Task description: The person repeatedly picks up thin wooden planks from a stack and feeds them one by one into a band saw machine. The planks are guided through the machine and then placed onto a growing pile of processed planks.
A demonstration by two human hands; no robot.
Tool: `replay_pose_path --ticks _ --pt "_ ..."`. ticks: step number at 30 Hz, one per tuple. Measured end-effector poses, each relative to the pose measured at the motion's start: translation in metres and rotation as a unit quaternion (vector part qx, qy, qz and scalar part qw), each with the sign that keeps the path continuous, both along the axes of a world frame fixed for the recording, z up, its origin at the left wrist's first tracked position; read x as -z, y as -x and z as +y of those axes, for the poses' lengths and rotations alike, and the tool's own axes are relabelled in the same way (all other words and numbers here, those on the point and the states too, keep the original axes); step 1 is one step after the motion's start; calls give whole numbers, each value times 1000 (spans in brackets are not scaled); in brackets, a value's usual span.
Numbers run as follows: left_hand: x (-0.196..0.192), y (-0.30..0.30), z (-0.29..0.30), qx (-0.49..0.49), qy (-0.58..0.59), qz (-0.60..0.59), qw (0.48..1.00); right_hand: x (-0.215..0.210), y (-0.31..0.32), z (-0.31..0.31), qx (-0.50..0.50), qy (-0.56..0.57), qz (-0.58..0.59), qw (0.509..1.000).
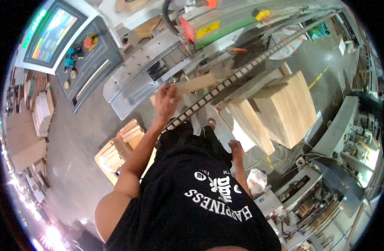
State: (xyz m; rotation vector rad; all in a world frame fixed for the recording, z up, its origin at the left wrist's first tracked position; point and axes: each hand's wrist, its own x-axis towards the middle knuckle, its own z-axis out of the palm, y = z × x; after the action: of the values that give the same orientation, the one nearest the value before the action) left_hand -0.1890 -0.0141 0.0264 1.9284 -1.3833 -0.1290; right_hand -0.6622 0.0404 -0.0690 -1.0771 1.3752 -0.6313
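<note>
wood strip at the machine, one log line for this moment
left hand: holds wood strip | right hand: empty, at side | stacked wood panels: right

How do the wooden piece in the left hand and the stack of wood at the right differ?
The wooden piece is one thin, narrow strip; the stack of wood is a tall, bulky block. The left hand holds the strip up by the metal machine bed; the stack rests untouched. Both are pale, light-coloured wood.
</note>
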Motion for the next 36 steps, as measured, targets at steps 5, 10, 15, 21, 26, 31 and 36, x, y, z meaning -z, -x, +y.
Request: replay_pose_path --ticks 5,10,15,21,26,31,36 --pt "17 -97 17 -106 -54 -108 987 -93 -143 -84 -204 65 45 976" --pt "29 -141 -15 -142 -52 -128 980 -90 -294 -148 -283 -39 -55 957" --pt "51 -158 -36 -221 -48 -140 964 -70 -432 -183 -176 -130 -248 944" --pt "45 -186 31 -193 -92 -96 972 -93 -512 -181 -107 -201 -351 908" --pt "39 -219 70 -171 -93 -90 977 -93 -521 -166 -79 -196 -384 899" --pt "22 -210 36 -189 -58 -158 967 -89 -512 -175 -82 -139 -360 919" --pt "41 -192 11 -165 -81 -162 969 -70 -500 -208 -66 -129 -386 911"
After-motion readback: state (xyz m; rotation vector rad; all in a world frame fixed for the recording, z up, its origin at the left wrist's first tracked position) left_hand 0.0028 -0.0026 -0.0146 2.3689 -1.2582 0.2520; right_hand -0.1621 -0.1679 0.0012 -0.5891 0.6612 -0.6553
